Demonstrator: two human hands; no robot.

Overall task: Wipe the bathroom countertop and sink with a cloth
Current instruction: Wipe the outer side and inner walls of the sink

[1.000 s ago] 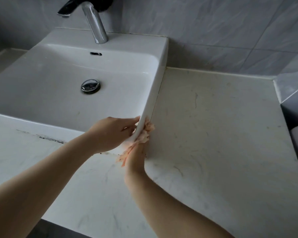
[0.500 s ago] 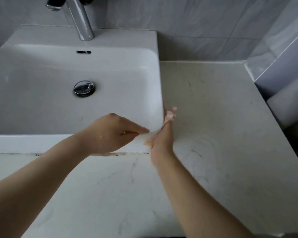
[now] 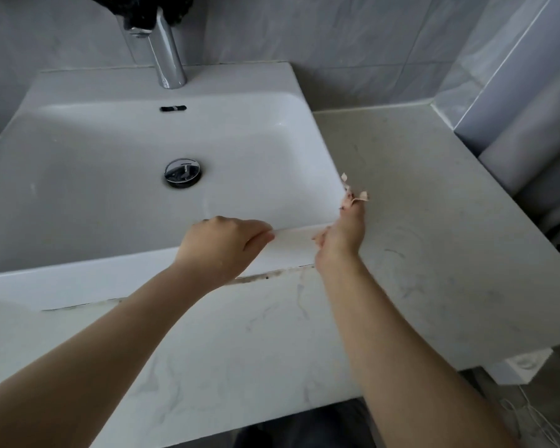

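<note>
- Head view is showing a pale marbled countertop [image 3: 434, 253] running from the near edge back to the wall, with faint swirled smears lying on its right half.
- A white rectangular sink [image 3: 78, 189] is sitting on the countertop's left part, its back edge touching the wall and a dark grimy line showing along the foot of its front face.
- Grey wall tiles [image 3: 337, 43] are rising behind the countertop's far edge and turning the far right corner.
- The left hand [image 3: 220, 247] is resting on the sink's front rim near its front right corner, fingers curled, pressed together and gripping that rim.
- The right hand [image 3: 341, 240] is pressing against the sink's front right corner from the countertop side, fingers bunched together and holding the cloth; how each finger is lying cannot be told.
- A chrome faucet [image 3: 167, 56] is standing upright on the middle of the sink's back ledge, something dark sitting on its top.
- A chrome drain plug [image 3: 182, 173] is sitting in the basin floor, well apart from both hands.
- The pinkish cloth [image 3: 356, 197] is poking out past the right fingertips, touching the sink's right outer wall just above the countertop.
- A dark overflow slot [image 3: 173, 108] is showing in the basin's back wall, below the faucet.
</note>
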